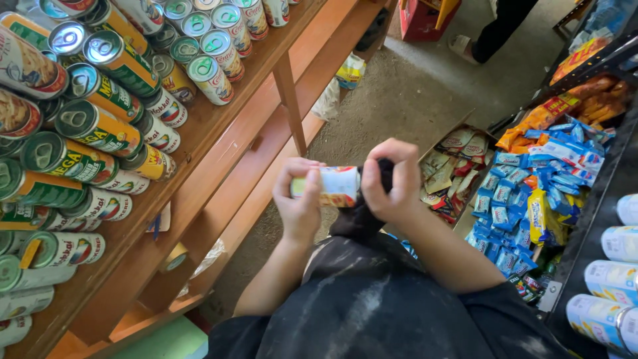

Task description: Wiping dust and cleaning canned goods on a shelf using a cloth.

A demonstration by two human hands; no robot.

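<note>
Pretty tight spot tbh: the wooden shelf [219,126] on the left is packed with stacked cans [100,126], leaving only a bare strip along its front edge. On the right, the box of blue snack packets [525,193] and the dark rack [598,219] of bottles [615,279] crowd in. The only real open room is the concrete floor [412,93] ahead, with another person's leg [498,30] standing at the far end.

Cans [100,126] on shelf [219,126] left; snack packets [525,193] right.
</note>
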